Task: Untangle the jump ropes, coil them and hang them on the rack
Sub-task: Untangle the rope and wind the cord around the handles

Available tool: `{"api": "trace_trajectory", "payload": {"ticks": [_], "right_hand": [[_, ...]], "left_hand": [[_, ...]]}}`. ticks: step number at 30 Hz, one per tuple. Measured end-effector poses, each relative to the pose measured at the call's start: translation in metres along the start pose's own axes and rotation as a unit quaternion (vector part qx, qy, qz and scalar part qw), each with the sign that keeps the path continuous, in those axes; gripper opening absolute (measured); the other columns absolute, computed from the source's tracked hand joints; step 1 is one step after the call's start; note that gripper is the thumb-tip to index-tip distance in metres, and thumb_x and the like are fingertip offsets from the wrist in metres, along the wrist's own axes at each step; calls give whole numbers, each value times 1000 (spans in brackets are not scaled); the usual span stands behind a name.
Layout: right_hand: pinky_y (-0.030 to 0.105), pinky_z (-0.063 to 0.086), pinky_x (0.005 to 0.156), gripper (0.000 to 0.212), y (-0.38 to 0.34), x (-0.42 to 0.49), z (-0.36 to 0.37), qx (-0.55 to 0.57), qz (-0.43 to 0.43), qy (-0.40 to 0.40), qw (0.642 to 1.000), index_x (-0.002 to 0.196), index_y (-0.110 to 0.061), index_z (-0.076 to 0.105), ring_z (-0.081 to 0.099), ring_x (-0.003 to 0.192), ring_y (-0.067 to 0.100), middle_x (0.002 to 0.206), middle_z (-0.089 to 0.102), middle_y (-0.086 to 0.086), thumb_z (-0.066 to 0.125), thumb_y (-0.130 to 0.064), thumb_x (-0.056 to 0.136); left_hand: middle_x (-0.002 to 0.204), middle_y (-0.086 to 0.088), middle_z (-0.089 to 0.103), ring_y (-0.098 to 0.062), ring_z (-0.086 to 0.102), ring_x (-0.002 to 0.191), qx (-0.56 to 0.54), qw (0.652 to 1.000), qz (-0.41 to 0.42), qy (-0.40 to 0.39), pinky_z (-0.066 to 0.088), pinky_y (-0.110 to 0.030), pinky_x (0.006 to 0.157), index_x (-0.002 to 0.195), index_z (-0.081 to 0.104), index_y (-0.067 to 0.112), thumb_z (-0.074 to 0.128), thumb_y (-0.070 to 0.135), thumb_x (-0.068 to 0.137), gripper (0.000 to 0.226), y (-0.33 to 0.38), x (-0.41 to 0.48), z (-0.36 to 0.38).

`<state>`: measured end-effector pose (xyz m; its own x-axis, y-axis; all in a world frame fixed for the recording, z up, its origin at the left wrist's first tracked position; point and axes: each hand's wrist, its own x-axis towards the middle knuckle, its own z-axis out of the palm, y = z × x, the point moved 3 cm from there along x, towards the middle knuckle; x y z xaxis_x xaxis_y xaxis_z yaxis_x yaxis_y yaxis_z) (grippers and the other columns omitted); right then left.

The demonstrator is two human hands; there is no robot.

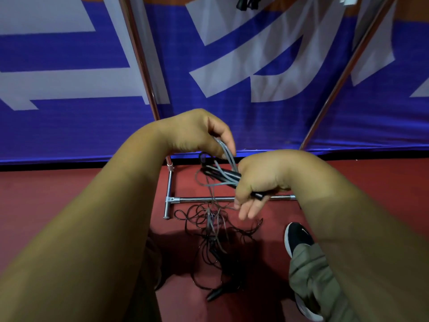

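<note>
Here, before the rack (202, 199), we hold both hands above its floor bar. Our left hand (197, 133) curls its fingers round loops of the grey rope (226, 152), pinching them above the bar's middle. Our right hand (257, 182) clamps thumb and upper fingers on the black handles (222, 173), which slant across the space over the bar; its lower fingers hang straight and loose. Grey strands run between the two hands and drop past the bar to the tangle (216, 231) of thin black and grey ropes, heaped on the red floor (69, 205) on our side of the rack. One more handle (214, 295) lies at the heap's edge farthest from the rack. A black shoe (298, 235) stands right of the heap, near the bar's right end. Behind the rack's two slanted posts (144, 66) hangs a blue and white banner (69, 124). A black object (247, 2) hangs high between the posts; we cannot tell what it is.
</note>
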<state>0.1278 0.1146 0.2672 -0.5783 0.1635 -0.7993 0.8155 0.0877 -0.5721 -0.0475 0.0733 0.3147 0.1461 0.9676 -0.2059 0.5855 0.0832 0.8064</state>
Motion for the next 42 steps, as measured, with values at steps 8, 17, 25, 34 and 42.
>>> {"api": "trace_trajectory", "payload": {"ticks": [8,17,25,34,42], "right_hand": [[24,49,43,21,0,19,-38,60,-46,314,947,114,-1,57,58,42,18,74,76,18,50,8,96],[28,44,44,31,-24,14,-38,94,-157,382,906,123,-16,50,54,51,20,75,70,9,55,-7,94],[25,38,42,22,-29,16,-32,72,-146,370,915,112,-10,59,53,50,23,69,65,8,54,-7,91],[18,18,39,30,-25,15,-34,294,-207,210,909,92,-26,63,29,48,10,67,49,3,52,1,94],[26,30,42,32,-29,16,-32,260,-286,191,902,114,-17,66,42,54,10,96,56,14,64,5,91]], "left_hand": [[77,10,71,-7,64,71,81,992,-59,72,53,-28,75,99,80,28,81,29,92,7,-1,5,0],[71,-9,59,-21,52,56,-242,958,-138,62,50,-31,57,94,66,7,68,21,89,15,-9,8,15],[55,6,35,-8,24,44,-406,895,-141,118,29,-24,45,89,72,21,75,55,90,34,-15,27,37],[58,5,40,-4,23,37,-489,849,-107,168,17,-20,41,108,65,16,58,43,106,28,-12,40,36],[60,6,35,-4,24,39,-541,806,-136,199,20,-21,32,96,65,20,62,37,105,20,-22,38,29]]}}
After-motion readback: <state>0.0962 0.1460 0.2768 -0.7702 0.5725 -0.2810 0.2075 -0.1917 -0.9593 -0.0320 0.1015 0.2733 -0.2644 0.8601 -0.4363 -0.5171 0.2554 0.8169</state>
